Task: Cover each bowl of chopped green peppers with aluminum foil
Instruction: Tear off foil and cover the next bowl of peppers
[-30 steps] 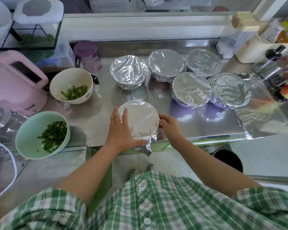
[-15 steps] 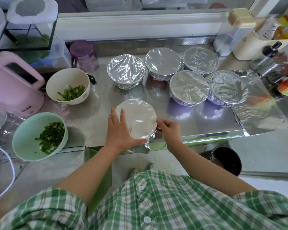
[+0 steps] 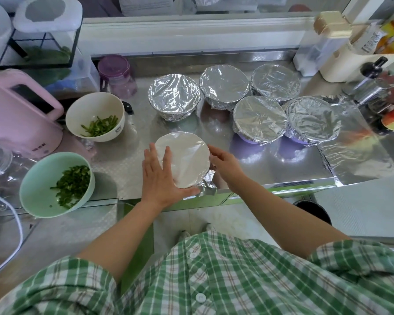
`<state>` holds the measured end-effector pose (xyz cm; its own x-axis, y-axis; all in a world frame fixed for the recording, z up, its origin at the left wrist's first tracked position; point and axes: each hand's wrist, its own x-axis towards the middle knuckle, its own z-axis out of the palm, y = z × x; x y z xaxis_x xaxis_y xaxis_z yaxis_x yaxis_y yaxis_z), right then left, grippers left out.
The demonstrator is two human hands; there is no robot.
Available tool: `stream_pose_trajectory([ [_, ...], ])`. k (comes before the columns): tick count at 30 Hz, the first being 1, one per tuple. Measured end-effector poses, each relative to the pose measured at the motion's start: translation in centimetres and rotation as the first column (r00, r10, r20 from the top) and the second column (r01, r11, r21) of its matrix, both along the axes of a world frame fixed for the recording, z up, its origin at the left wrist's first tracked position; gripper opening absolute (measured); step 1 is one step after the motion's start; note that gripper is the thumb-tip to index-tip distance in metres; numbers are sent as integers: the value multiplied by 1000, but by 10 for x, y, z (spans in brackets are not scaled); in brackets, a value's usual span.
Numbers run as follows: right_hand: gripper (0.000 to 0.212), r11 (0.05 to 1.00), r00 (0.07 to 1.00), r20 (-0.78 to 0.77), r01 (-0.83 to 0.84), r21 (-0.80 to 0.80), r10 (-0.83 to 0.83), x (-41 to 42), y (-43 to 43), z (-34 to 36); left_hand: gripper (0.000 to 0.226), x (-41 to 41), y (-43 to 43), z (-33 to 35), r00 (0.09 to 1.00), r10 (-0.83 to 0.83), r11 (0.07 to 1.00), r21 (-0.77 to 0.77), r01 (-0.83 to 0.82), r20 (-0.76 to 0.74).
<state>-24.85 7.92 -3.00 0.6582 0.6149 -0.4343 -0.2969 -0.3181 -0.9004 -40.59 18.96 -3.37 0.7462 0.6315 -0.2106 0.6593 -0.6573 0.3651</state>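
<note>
Steel counter (image 3: 127, 164) under a window (image 3: 225, 6). Foil-topped bowl (image 3: 189, 160) stands upright; left hand (image 3: 159, 178) lies flat on it, right hand (image 3: 225, 163) grips its three-o'clock rim.

A stainless-steel bench (image 3: 127, 160) ran beneath a glass pane (image 3: 214, 5), with a white ledge (image 3: 191, 35) and a low steel upstand (image 3: 191, 62) between them. Bright, even light glared off the metal. The green front panel (image 3: 214, 202) showed under the bench edge. Below lay a pale floor (image 3: 225, 217) with a black bin (image 3: 314, 212) standing on it, and a lower steel surface (image 3: 55, 235) sat at the left.
</note>
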Motion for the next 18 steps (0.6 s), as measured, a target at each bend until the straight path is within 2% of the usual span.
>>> stream_pose_trajectory([
  [2,40,994,981,189,52,-95,-33,-3,-5,-7,148,3,-2,2,999,-6,1000,4,6,-35],
  [4,36,990,929,367,85,-114,-37,-13,-17,-13,145,7,-6,4,998,39,999,13,-38,-46],
  [7,37,993,879,475,16,-118,42,-25,-31,-20,142,12,-14,4,995,92,995,43,-91,-33],
  [10,41,990,871,486,1,-143,69,-25,-32,-27,141,17,-20,3,992,126,990,68,-124,-29],
  [15,28,991,905,425,45,-123,11,-19,-28,-27,141,19,-20,2,990,133,989,70,-130,-38],
  [18,28,994,927,374,38,-103,3,-17,-28,-26,141,19,-20,3,990,130,989,73,-126,-55],
])
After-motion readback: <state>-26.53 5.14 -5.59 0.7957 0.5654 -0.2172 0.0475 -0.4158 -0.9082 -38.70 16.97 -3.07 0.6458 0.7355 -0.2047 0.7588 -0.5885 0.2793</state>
